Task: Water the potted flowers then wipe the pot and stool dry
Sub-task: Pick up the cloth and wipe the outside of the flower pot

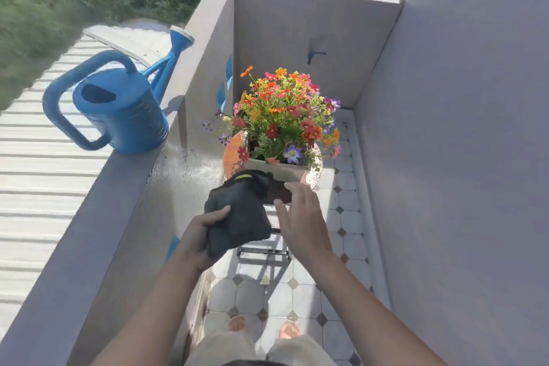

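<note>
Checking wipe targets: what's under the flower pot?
A round orange stool, showing on both sides of the pot. Its near edge is hidden by the dark cloth the left hand holds; the part beneath the pot is covered.

Both forearms, left (148,300) and right (356,285), are bare right down to the bottom frame edge. Left hand (196,235) and right hand (300,217) are bare too. Lower body is in light beige fabric (225,348), creased, split into two leg sections; can't tell whether shorts or trousers. Dark strip (252,363) at bottom centre, too little in view to identify. Left foot (236,326) and right foot (289,330) show past the fabric; footwear unclear.
</note>
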